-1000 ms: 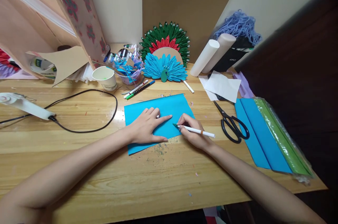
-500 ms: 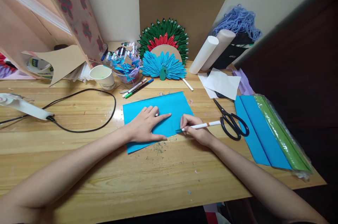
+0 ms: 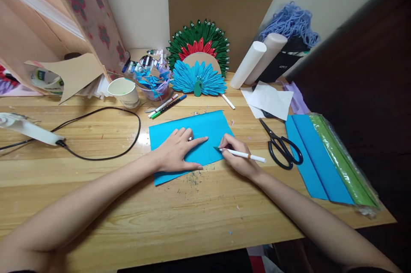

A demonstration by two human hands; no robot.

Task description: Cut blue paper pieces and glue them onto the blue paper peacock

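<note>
A blue sheet (image 3: pixel 205 121), which looks like craft paper or foam, lies slightly askew on the table. My left hand (image 3: pixel 176 148) presses down on it, thumb and index finger spread and the other fingers bent. A small white thing (image 3: pixel 190 138) peeks out beside the bent fingers; its kind is unclear. In a pinch near the sheet's right edge, my right hand (image 3: pixel 239 157) holds a white marker (image 3: pixel 248 155) with a brown band, its green tip at the sheet. A faint curved line shows left of the tip. Black-handled scissors (image 3: pixel 282 146) lie to the right.
Blue and green sheets (image 3: pixel 321 161) lie at the right, partly in clear wrapping. Behind stand a blue, red and green fan-shaped peacock (image 3: pixel 199 78), a paper cup (image 3: pixel 123 93) and a tub of scraps (image 3: pixel 154 88). A corded white tool (image 3: pixel 32 127) lies left.
My right hand has raised the marker tip up the sheet, away from its lower edge, and the marker's back end has swung lower. My left hand stays in place.
</note>
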